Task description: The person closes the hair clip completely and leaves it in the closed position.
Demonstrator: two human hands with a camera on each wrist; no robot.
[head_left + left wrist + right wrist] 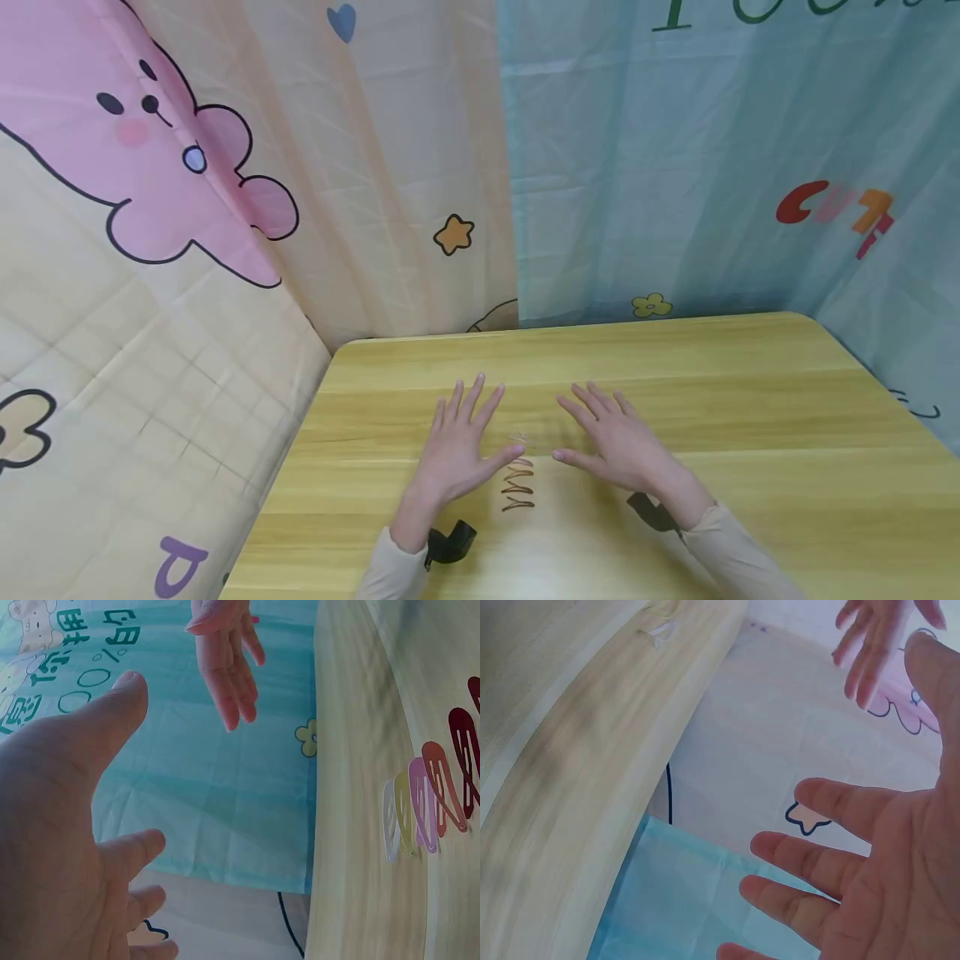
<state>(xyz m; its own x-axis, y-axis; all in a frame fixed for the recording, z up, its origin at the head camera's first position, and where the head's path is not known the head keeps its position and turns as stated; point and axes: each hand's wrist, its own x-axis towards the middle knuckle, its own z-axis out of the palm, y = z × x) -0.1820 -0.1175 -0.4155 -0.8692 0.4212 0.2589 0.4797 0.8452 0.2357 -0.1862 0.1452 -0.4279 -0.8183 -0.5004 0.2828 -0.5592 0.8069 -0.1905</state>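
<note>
The left hand and right hand hang above a pale, wood-grained tabletop, palms toward each other. Each grip is spread, fingers apart and holding nothing. Below, nearest the left thumb, a row of slim, teardrop-shaped snap hair clips lies on the tabletop, running through white, yellow, pink, orange-red and dark red; the palest look faint from the head view, so their exact spacing is hard to judge.

Pale cream sleeves, black wrist cameras (stubby, one elbow-shaped)
</note>
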